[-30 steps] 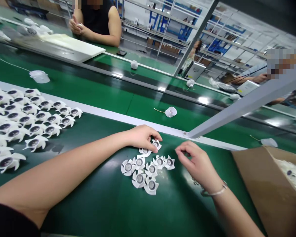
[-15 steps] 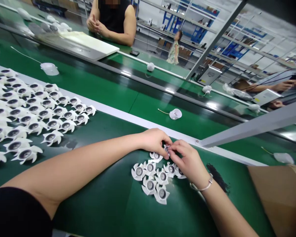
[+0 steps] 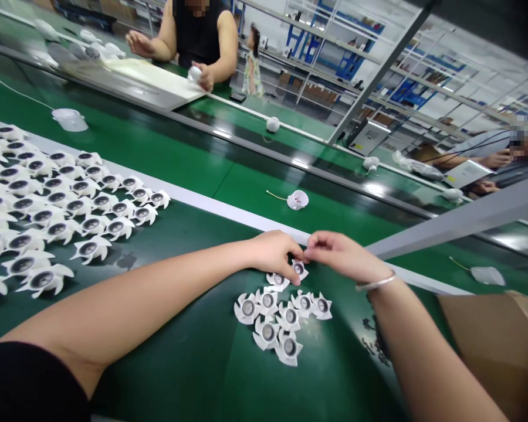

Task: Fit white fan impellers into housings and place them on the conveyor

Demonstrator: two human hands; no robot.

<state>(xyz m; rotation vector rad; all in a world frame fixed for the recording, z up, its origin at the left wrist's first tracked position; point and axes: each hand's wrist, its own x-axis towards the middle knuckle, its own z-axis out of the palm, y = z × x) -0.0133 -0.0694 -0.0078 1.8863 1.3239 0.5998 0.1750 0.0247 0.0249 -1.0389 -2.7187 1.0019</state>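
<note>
Slip risk for the white vaned disc point(image 3: 298, 269) from loose contact: left hand point(image 3: 273, 253) and right hand point(image 3: 344, 251) curled just above it, any hold unclear.

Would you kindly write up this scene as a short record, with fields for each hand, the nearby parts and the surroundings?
left hand: fingertips beside a white vaned plastic part; whether it holds the part cannot be told
right hand: fingers just above that part; metal bracelet on the wrist
nearby: cluster of similar parts on a green conveyor belt
further left: rows of similar parts
right: cardboard box
across the belt: a co-worker's hand beside a white item
</note>
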